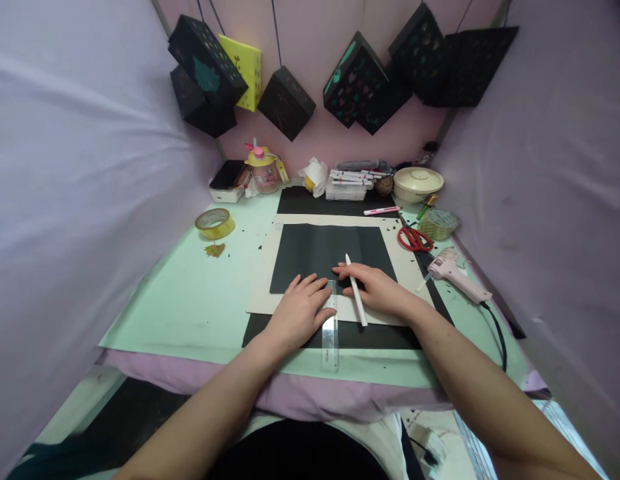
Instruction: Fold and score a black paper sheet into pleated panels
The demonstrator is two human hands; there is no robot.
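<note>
My left hand [305, 305] lies flat with its fingers spread over the near edge of a dark sheet of paper [325, 250]. Its thumb and fingertips touch a clear ruler [330, 337], which points toward me and overhangs the near edge of the white board. In my right hand [375, 287] a white pen [357, 293] rests between thumb and fingers, slanting, its tapered end up and away from me. That hand's fingertips rest on the paper to the right of the ruler. Under the paper is a white board [263, 293], on larger black sheets [373, 337].
Red-handled scissors [413, 239], a pink glue gun [455, 275] with a cord and a pink pen [383, 211] lie to the right. On the left is a roll of tape [215, 224]. Markers [353, 177] and a lidded bowl [419, 183] stand behind. Black boxes [287, 103] hang above.
</note>
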